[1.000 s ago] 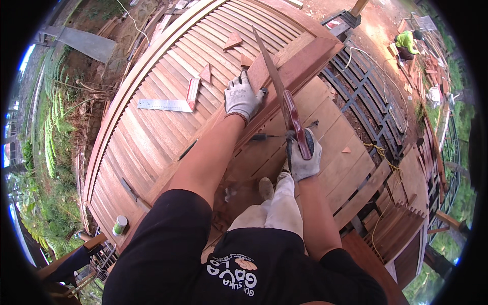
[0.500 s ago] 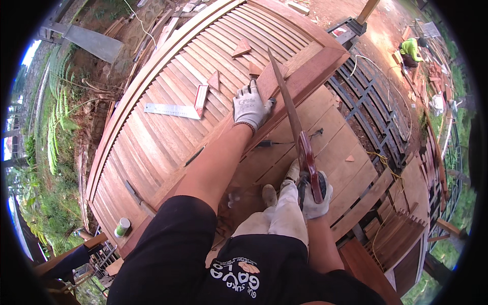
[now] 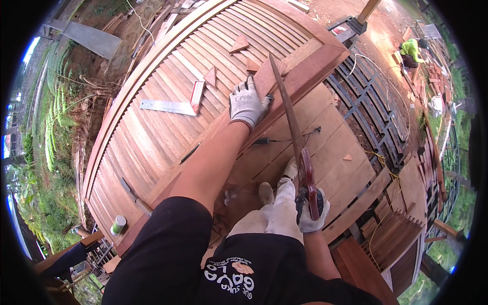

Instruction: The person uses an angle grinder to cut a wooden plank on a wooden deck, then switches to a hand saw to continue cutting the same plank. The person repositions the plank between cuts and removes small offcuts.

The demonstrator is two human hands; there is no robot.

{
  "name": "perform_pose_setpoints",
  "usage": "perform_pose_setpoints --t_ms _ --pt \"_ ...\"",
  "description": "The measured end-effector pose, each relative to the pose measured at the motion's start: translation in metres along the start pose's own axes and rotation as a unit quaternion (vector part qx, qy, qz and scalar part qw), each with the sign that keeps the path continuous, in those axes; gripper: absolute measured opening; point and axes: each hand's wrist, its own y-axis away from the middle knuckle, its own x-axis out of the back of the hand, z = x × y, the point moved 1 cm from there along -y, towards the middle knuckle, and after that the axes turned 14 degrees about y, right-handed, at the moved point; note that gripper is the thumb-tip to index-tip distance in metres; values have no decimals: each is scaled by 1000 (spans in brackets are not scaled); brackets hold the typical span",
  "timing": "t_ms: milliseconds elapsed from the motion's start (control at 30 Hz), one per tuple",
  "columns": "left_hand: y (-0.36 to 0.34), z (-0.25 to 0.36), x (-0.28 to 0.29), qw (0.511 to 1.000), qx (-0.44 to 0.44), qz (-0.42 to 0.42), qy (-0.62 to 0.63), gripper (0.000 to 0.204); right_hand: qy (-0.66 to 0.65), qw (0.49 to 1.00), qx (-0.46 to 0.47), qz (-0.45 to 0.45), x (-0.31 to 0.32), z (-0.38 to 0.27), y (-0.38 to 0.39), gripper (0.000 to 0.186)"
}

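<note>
My gloved right hand (image 3: pixel 312 209) is wrapped around the dark red wooden handle of a handsaw (image 3: pixel 290 109). Its long brown blade points away from me and lies across a reddish board (image 3: pixel 265 81) near the far end of a louvred wooden panel (image 3: pixel 168 122). My gloved left hand (image 3: pixel 247 104) grips that board close to the blade, thumb on the near side and fingers over the far side. To the left of this hand, a try square (image 3: pixel 173 107) rests on the slats. Small triangular wood offcuts (image 3: pixel 239 44) lie beyond it.
A chisel-like tool (image 3: pixel 135 195) and a green-and-white can (image 3: pixel 118 224) are on the panel's near left part. Below the panel edge, a screwdriver-like tool (image 3: pixel 262 141) lies on the plank floor (image 3: pixel 330 152). Metal frames (image 3: pixel 371 96) stand right; a person (image 3: pixel 410 51) crouches far off.
The right hand has drawn the saw back toward me, its handle now lower in view. My left hand stays on the board. The whole view has shifted slightly.
</note>
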Motion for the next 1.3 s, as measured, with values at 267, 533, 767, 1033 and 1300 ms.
perform_pose_setpoints --t_ms 267,533,767,1033,1300 --pt "-3 -2 -6 1000 -4 3 6 97 -35 997 45 48 -41 -11 -96 17" --pt "-2 7 -4 1000 0 -9 -20 96 -47 998 13 47 -38 -15 -106 13" --pt "2 -4 -3 1000 4 -7 -10 97 15 1000 -21 -3 -13 6 -5 13" --pt "-4 7 -5 1000 -9 -12 -5 98 -44 998 33 39 -54 -23 -138 17" --pt "0 0 -4 1000 0 4 0 97 -133 989 -69 -7 -21 23 -11 12"
